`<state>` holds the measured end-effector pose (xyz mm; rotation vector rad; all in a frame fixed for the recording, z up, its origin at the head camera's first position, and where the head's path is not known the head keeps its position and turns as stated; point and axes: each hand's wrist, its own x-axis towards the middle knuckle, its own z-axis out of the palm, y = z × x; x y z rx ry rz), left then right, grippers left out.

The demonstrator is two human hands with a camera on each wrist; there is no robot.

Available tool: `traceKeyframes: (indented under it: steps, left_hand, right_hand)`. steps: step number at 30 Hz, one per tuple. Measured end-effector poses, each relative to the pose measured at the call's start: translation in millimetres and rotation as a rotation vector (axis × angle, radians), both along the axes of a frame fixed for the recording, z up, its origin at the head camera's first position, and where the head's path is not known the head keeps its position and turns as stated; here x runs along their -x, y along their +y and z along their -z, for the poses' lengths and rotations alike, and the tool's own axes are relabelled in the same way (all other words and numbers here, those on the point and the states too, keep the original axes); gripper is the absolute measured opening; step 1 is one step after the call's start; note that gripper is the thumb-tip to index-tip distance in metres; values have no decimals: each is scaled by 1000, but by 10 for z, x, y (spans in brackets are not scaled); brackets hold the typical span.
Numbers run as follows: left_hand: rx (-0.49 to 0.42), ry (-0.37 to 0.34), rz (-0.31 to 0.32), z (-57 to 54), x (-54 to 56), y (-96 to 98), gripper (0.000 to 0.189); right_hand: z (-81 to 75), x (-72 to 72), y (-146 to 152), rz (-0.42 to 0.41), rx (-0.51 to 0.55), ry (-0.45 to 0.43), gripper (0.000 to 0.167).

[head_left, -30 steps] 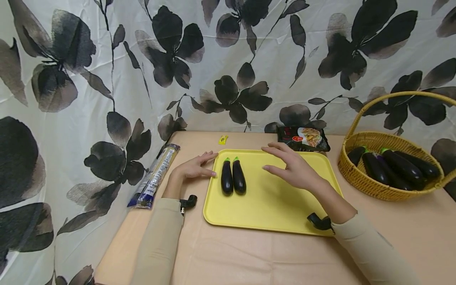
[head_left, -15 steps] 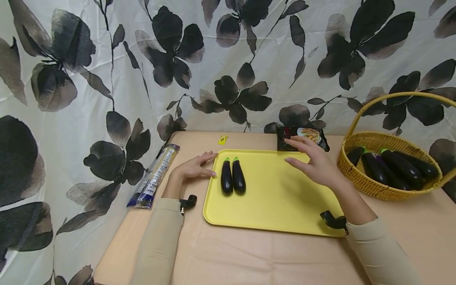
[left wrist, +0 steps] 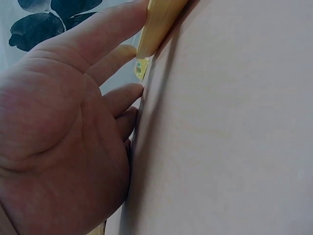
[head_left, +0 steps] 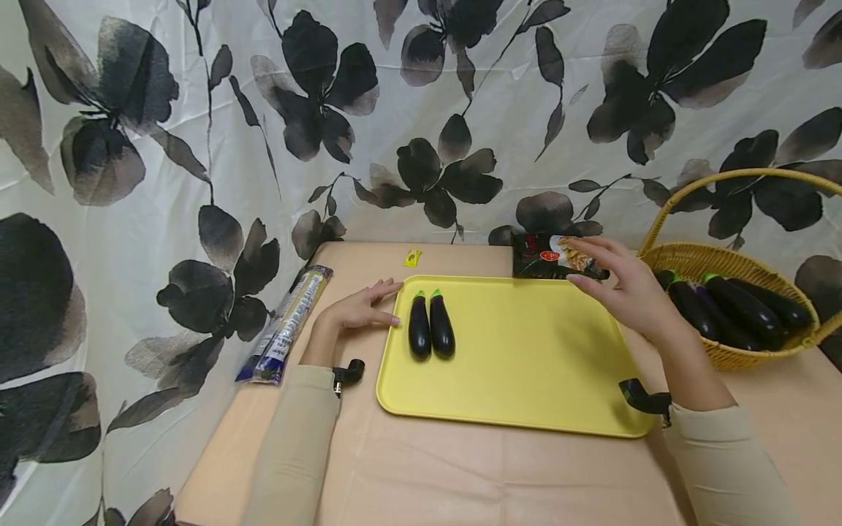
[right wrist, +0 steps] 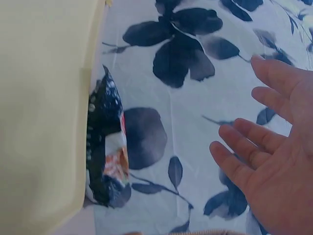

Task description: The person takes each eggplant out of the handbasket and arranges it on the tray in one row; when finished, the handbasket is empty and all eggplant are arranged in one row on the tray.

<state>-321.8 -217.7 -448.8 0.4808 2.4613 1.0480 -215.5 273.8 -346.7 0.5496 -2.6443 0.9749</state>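
Two dark eggplants (head_left: 430, 326) with green stems lie side by side at the left of a yellow tray (head_left: 526, 365). My left hand (head_left: 355, 308) rests at the tray's left edge, fingers extended; in the left wrist view thumb and fingertips (left wrist: 128, 51) touch the tray's rim. Raised over the tray's far right corner, my right hand (head_left: 628, 292) holds nothing, its fingers spread and relaxed. It overlaps the left rim of a wicker basket (head_left: 697, 256) in the head view. Several more eggplants (head_left: 743, 310) lie in that basket.
Behind the tray lies a black food packet (head_left: 536, 256), also in the right wrist view. A small yellow wrapped packet (head_left: 412, 257) sits near the back edge. Long blue-and-clear packages (head_left: 283, 329) lie along the table's left edge. A floral curtain (head_left: 368, 197) hangs behind.
My right hand has moved right across the tray, from above its middle to its far right corner near the basket. The left hand and the eggplants have stayed put.
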Motion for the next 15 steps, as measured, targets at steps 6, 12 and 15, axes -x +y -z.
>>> traceKeyframes:
  steps: [6, 12, 15]
  left_hand:
    - [2, -2, 1, -12, -7, -13, 95]
    - [0, 1, 8, -21, -10, -11, 95]
    - [-2, -1, 9, -24, -12, -10, 95]
  right_hand:
    - [-50, -22, 229, 81, 28, -32, 62]
    - [-86, -63, 456, 154, 30, -42, 62]
    - [-79, -79, 552, 178, 15, -43, 63]
